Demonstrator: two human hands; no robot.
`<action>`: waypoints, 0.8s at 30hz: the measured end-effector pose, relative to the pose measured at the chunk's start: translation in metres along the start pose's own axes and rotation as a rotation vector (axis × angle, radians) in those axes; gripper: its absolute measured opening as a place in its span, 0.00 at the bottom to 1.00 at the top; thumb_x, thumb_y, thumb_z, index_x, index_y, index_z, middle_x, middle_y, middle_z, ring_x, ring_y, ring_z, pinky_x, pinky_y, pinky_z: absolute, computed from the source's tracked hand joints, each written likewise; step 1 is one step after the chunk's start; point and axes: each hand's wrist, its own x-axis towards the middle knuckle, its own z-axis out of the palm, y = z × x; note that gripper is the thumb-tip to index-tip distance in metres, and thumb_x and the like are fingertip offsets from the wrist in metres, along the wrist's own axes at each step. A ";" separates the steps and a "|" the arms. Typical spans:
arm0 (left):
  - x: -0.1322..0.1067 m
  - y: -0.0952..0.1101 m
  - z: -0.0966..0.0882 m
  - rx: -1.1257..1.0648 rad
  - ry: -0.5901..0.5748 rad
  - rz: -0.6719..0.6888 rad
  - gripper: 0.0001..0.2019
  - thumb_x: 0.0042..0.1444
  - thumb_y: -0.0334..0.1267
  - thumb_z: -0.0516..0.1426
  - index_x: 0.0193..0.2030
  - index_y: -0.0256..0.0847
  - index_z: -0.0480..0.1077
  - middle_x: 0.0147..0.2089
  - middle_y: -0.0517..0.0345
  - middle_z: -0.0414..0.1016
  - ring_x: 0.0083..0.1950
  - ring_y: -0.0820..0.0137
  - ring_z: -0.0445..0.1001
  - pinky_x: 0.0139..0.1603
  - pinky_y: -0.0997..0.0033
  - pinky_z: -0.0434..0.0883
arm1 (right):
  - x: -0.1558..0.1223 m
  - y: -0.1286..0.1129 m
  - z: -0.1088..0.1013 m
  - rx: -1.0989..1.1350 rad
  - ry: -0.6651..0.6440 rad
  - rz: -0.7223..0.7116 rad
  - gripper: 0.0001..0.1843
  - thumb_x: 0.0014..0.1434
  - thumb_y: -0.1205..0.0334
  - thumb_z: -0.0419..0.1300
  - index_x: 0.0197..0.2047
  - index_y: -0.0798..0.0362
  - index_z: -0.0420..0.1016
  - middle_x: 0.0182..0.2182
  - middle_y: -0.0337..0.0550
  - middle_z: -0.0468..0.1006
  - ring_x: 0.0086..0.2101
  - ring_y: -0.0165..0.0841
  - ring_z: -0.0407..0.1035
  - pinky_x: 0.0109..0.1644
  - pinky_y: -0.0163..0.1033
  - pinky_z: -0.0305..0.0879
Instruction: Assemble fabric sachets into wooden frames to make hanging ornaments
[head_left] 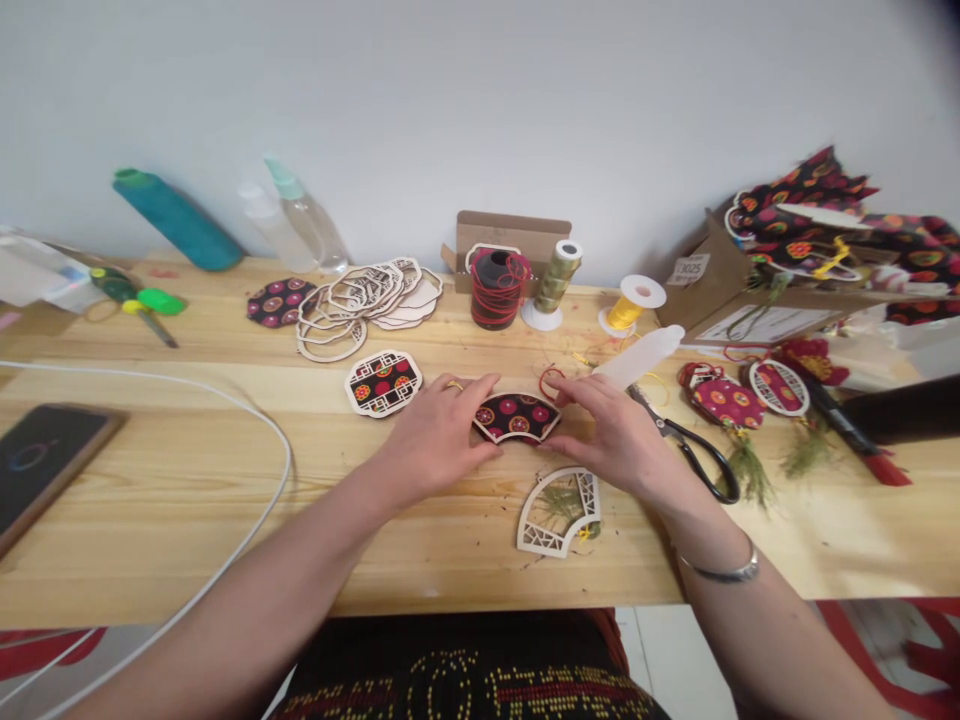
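Observation:
Between my two hands is a fan-shaped fabric piece point(517, 416), dark with pink and orange round motifs and a pale wooden rim. My left hand point(442, 430) grips its left end between thumb and fingers. At the right end, my right hand point(604, 425) pinches it the same way. Just below lies a fan-shaped wooden lattice frame point(531, 540), over a green tassel point(562, 503). An octagonal ornament point(384, 384) with patterned fabric rests left of my left hand. Black-handled scissors point(697, 455) lie beside my right hand, near a translucent white tube-like piece point(645, 355).
Wooden frames point(375, 295) are piled behind, beside red cord point(495, 290), a gold thread spool point(559, 278) and a yellow spool point(630, 305). A cardboard box point(697, 280) holds patterned fabric. Finished-looking ornaments point(724, 400) lie right. A white cable point(259, 405) and phone point(52, 460) are left.

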 end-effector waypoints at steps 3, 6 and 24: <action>0.000 0.001 -0.001 -0.006 -0.004 -0.012 0.36 0.51 0.47 0.62 0.65 0.35 0.59 0.55 0.45 0.75 0.57 0.52 0.68 0.54 0.54 0.67 | 0.000 0.001 0.000 0.010 -0.001 0.004 0.33 0.53 0.54 0.66 0.60 0.52 0.66 0.45 0.48 0.77 0.46 0.42 0.70 0.50 0.48 0.67; 0.001 0.002 -0.002 -0.012 -0.009 -0.010 0.36 0.51 0.47 0.62 0.65 0.37 0.59 0.57 0.47 0.74 0.56 0.53 0.69 0.55 0.55 0.66 | 0.000 0.001 0.000 0.016 -0.001 0.002 0.33 0.53 0.54 0.65 0.61 0.52 0.66 0.45 0.48 0.77 0.46 0.42 0.70 0.50 0.48 0.66; 0.001 0.004 -0.001 -0.039 0.025 -0.013 0.34 0.52 0.46 0.61 0.64 0.38 0.60 0.54 0.50 0.76 0.55 0.54 0.70 0.55 0.55 0.66 | 0.000 -0.001 0.000 0.001 -0.023 0.060 0.33 0.52 0.55 0.66 0.60 0.51 0.65 0.41 0.45 0.76 0.43 0.40 0.70 0.49 0.46 0.66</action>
